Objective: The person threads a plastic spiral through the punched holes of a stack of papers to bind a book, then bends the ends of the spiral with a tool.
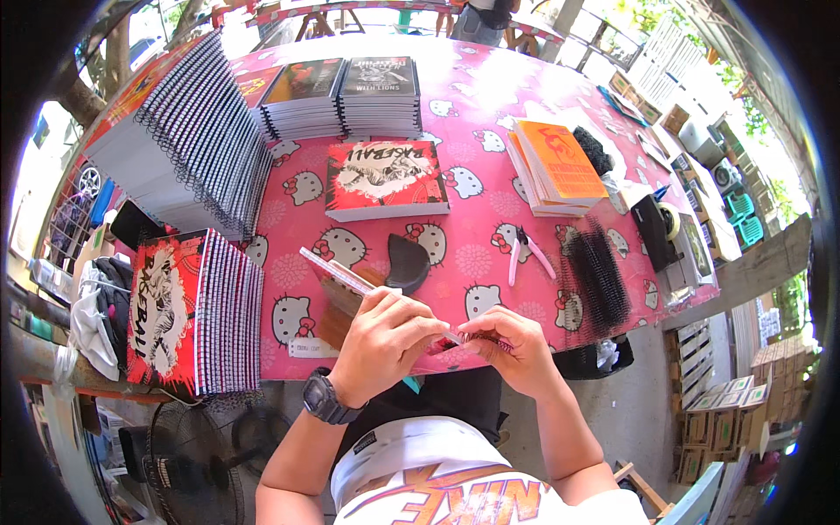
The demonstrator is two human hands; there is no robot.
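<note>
Outdoor stall, bright daylight, and a long table under a pink cartoon-cat tablecloth (pixel 477 262) loaded with printed stock. Far left, a fanned row of spiral-bound notebooks (pixel 206 140); near left, another bound stack with red sports covers (pixel 197 311). In the middle lies a red-covered book stack (pixel 385 179), a black brush-like tool (pixel 408 262) just beyond the hands, pink-handled pliers (pixel 525 254) to the right, and beside them a bundle of black binding coils (pixel 599 271).

At the near edge, the notebook in hand (pixel 350 280) is held edge-up, tilted toward far left. The left hand (pixel 385 337) is closed over its spine, fingers pressing down. The right hand (pixel 507 337) pinches at the near end of the spine, fingertips closed, apparently on the coil's tip, though that is too small to confirm.

To do this well, I'd say: keep the left grip firm so the pages stay aligned, and work the coil end with small, controlled fingertip turns. Pliers are within reach for crimping.
</note>
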